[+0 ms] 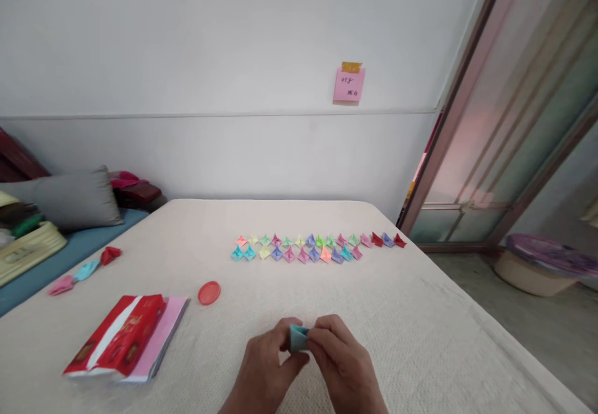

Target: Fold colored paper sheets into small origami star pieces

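Between my two hands is a small piece of folded light blue paper [298, 339], held just above the near part of the cloth-covered table [402, 320]. The fingers and thumb of my left hand [266, 364] pinch its left side. My right hand [343, 358] grips its right edge, and the fingers there cover part of the paper. Farther back, several small folded paper pieces [289, 254] in many colours stand in two rows. A round red lid [209, 292] lies to the left of my hands.
At left, a red and white packet [126, 333] rests on pink paper sheets [163, 333]. Crumpled red, blue and pink pieces [86, 270] lie near the left edge. A pink note [349, 85] is taped to the wall. A lidded tub [532, 271] stands on the floor at right.
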Demonstrator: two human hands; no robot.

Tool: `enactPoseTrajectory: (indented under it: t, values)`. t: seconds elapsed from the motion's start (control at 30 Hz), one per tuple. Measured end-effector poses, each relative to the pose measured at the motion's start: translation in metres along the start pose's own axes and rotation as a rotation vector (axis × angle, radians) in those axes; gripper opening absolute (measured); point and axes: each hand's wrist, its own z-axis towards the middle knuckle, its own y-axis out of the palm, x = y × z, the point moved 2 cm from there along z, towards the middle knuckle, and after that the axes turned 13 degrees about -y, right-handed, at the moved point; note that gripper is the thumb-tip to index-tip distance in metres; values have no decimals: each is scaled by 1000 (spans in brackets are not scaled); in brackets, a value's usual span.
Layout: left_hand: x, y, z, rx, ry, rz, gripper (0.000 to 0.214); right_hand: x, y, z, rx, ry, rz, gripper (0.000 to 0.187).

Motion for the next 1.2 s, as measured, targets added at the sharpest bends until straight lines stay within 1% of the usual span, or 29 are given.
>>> enactPoseTrajectory:
  t: [0.07, 0.1, 0.17, 0.23, 0.3, 0.37, 0.43, 0.5, 0.67, 0.73, 0.8, 0.87, 0.93, 1.03, 1.13, 1.2]
  values:
    - [9, -7, 0, -132, 25, -68, 13, 1, -1, 1, -29, 55, 134, 22]
    - [12, -9, 0, -197, 56, -120, 16, 1, -2, 2, -36, 77, 190, 21]
    - [11, -14, 2, -222, 36, -222, 28, 2, -4, 3, -36, 117, 287, 20]
    - [6, -16, 4, -187, -61, -374, 40, 3, -5, 4, -31, 170, 362, 17]
    - [0, -12, 5, -197, -169, -577, 35, 5, -5, 4, -42, 249, 439, 16]
    - [0, -6, 4, -283, -231, -752, 23, 7, -3, 4, -69, 341, 546, 14]
    - [2, -1, 3, -374, -251, -821, 20, 9, -1, 4, -72, 412, 670, 12]
    - [2, 2, 1, -413, -263, -822, 20, 11, 1, 5, -66, 471, 775, 11]
    - [-5, 2, 1, -415, -323, -883, 16, 15, 3, 3, -17, 620, 972, 9]
    - [-6, 1, 2, -413, -326, -904, 16, 17, 5, 2, -1, 649, 1007, 11]
    - [-4, 1, 3, -406, -312, -900, 16, 20, 8, 1, 4, 654, 992, 16]
    - [-3, 1, 5, -368, -278, -854, 14, 24, 11, 0, 33, 642, 945, 21]
    - [-5, 1, 8, -285, -216, -774, 14, 28, 12, 0, 94, 621, 900, 24]
    - [-13, 3, 14, -170, -135, -696, 19, 31, 14, 0, 183, 608, 844, 21]
    - [-20, 7, 17, -150, -136, -721, 18, 33, 14, -1, 237, 620, 785, 20]
    - [-22, 10, 18, -159, -161, -761, 17, 33, 13, -2, 222, 612, 745, 19]
